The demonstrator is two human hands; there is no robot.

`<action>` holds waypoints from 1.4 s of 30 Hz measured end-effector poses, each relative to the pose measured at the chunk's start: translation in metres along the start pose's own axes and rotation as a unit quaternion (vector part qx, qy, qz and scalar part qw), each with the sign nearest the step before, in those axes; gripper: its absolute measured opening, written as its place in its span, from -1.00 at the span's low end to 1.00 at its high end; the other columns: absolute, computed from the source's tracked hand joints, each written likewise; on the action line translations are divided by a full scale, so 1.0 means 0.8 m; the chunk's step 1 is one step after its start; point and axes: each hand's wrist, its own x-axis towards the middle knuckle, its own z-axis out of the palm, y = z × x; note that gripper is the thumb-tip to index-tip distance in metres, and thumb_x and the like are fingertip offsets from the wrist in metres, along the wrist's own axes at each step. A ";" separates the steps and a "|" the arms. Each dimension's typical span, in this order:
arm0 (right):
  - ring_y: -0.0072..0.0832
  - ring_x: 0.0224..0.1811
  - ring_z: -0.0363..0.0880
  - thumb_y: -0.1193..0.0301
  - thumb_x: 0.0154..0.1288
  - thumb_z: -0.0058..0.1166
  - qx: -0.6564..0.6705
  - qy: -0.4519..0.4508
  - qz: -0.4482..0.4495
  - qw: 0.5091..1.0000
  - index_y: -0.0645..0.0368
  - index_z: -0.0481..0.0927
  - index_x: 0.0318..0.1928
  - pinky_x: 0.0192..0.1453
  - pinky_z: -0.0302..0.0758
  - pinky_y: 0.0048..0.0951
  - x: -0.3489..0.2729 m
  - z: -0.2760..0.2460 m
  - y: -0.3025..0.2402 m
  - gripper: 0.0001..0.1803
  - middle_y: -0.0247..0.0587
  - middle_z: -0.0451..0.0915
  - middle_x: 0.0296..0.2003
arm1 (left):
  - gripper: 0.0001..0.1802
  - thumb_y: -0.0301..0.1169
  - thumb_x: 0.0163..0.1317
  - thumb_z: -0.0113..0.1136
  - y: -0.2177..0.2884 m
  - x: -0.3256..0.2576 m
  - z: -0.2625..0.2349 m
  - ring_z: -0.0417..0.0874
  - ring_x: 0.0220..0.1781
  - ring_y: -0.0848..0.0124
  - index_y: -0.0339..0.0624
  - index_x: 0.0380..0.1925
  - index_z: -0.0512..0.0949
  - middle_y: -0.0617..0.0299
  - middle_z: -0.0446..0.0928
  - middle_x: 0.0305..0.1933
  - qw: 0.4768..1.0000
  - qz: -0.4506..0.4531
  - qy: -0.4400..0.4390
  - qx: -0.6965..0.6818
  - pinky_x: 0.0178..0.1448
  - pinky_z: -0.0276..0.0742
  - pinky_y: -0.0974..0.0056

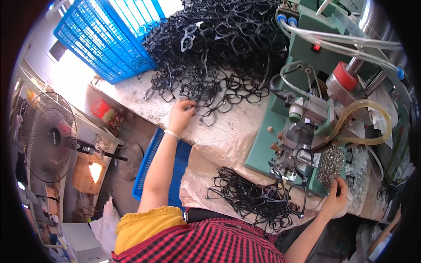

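Our left hand (182,115) curls beside the heap of frames (239,41) on the bench (232,125). Our right hand (336,199), its pinch narrow, is just beside the metal bits (331,165) at the machine (263,151). We can't tell whether either holds anything. A smaller pile (243,193) lies nearer us.

Dark lettering (92,184) on cardboard box (86,170); print on fan (53,136).

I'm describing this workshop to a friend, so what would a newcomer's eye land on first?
Probably the huge tangled heap of black eyeglass frames at top centre on the pale worktable. Next, the green machine with a thick red ring, at right. The tilted blue plastic lattice basket at upper left stands out too.
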 end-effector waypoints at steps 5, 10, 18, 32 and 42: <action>-0.57 -0.15 0.56 0.60 0.29 0.19 0.011 0.034 0.040 0.999 0.33 0.66 -0.15 0.04 0.46 -0.52 -0.022 -0.041 0.010 -0.87 -0.30 0.67 -0.22 | -0.81 -0.26 0.00 0.38 0.130 0.074 0.008 0.69 -0.16 0.09 -0.05 -0.38 0.77 0.07 0.68 -0.26 0.966 0.123 -0.089 0.211 -0.02 0.60 0.10; -0.53 -0.19 0.59 0.65 0.18 0.25 0.127 -0.033 0.014 0.991 0.34 0.66 -0.22 0.01 0.49 -0.52 -0.031 -0.021 -0.059 -0.86 -0.25 0.67 -0.26 | -0.79 -0.33 0.15 0.33 0.189 0.094 0.011 0.55 -0.47 0.46 -0.29 -0.38 0.69 0.24 0.60 -0.41 0.992 0.040 -0.117 -0.018 -0.36 0.42 0.33; -0.58 -0.21 0.59 0.57 0.13 0.30 0.275 -0.075 -0.042 0.958 0.31 0.58 -0.02 -0.04 0.50 -0.54 0.030 0.087 -0.123 -0.63 -0.28 0.65 -0.28 | -0.89 -0.38 0.51 -0.06 0.268 -0.046 0.072 0.70 -0.14 0.20 -0.15 -0.16 0.43 -0.05 0.63 -0.10 0.754 -0.162 -0.166 -0.615 -0.16 0.68 0.21; -0.49 0.06 0.57 0.61 0.21 0.25 0.463 -0.118 0.045 0.877 0.36 0.43 0.19 0.24 0.42 -0.44 0.008 0.077 -0.179 -0.48 -0.14 0.62 -0.01 | -0.74 -0.27 0.55 -0.37 0.491 -0.066 -0.019 0.57 -0.48 0.23 -0.19 -0.24 0.23 -0.12 0.55 -0.43 0.866 0.168 -0.052 -0.468 -0.31 0.54 0.27; 0.09 0.25 0.44 0.46 0.05 0.28 -0.225 0.012 -0.171 0.959 0.11 0.70 -0.25 0.33 0.35 -0.03 0.040 0.027 -0.011 -0.81 0.08 0.58 0.03 | -0.74 -0.22 0.55 -0.20 0.443 -0.138 0.031 0.67 -0.51 0.26 -0.16 -0.20 0.36 -0.28 0.66 -0.27 0.453 -0.303 -0.628 -0.556 -0.52 0.57 0.31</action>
